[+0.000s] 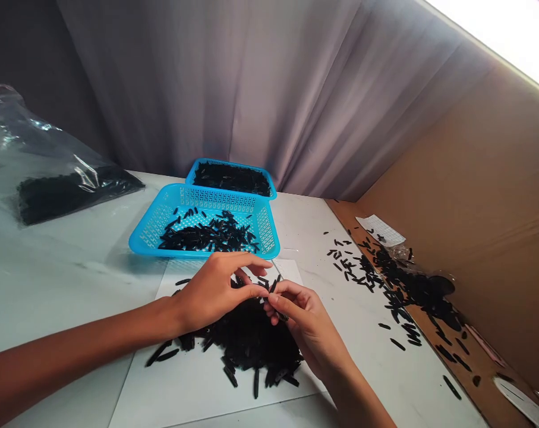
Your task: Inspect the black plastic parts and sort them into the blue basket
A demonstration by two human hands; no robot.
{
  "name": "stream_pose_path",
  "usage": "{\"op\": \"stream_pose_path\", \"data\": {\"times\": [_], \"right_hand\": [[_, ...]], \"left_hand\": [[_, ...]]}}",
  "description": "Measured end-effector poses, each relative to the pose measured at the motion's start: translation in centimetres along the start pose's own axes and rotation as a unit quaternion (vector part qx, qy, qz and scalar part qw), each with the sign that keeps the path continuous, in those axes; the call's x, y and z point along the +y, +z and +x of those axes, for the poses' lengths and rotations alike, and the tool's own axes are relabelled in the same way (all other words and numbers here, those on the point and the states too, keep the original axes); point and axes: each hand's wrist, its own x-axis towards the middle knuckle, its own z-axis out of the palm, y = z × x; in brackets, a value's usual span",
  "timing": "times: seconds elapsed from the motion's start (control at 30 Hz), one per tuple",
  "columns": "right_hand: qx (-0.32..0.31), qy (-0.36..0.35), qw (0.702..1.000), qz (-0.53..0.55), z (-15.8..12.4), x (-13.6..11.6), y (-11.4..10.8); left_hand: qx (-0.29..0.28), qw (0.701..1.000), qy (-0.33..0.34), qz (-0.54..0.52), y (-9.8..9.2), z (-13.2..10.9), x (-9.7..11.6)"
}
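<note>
My left hand (209,294) and my right hand (305,315) meet above a heap of small, slender black pieces (255,342). Between the thumb and fingertips of my right hand is one such black piece (274,283), its upper end sticking up. The thumb of my left hand presses against it from the left, with the other fingers curled above. More dark pieces seem tucked in my right palm, partly hidden by its fingers. Under the heap lies a white sheet (162,389). Just beyond my hands, a blue perforated basket (138,244) holds a loose layer of the same pieces.
Behind it, a second blue basket (273,194) is filled with black pieces. A clear plastic bag (79,169) with dark contents rests at left. Many black pieces (398,315) are scattered at right, beside a paper slip (380,230) and a cardboard wall (478,196). A grey curtain (251,89) hangs behind.
</note>
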Motion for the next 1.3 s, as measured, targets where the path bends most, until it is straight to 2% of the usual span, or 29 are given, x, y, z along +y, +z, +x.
{"op": "stream_pose_path", "data": {"times": [0.1,0.23,0.63,0.9,1.1,1.3], "right_hand": [[-0.003,-0.013,0.999,-0.05,0.0,0.2,-0.1],[0.001,-0.03,0.992,-0.125,0.1,0.4,-0.1],[0.008,-0.047,0.975,-0.217,0.0,0.5,0.0],[0.006,-0.051,0.968,-0.245,-0.1,0.6,0.1],[0.032,-0.063,0.969,-0.237,0.0,0.6,0.4],[0.079,-0.125,0.95,-0.275,-0.3,0.7,0.4]], "left_hand": [[-0.045,0.991,-0.089,-0.092,-0.1,0.3,0.1],[-0.064,0.982,-0.125,-0.128,-0.2,0.4,-0.1],[-0.056,0.983,-0.141,-0.098,0.2,0.1,0.0],[-0.067,0.984,-0.121,-0.113,0.3,0.0,-0.2],[-0.032,0.986,-0.129,-0.099,0.5,0.0,0.0],[0.008,0.967,-0.165,-0.192,1.0,-0.2,0.2]]}}
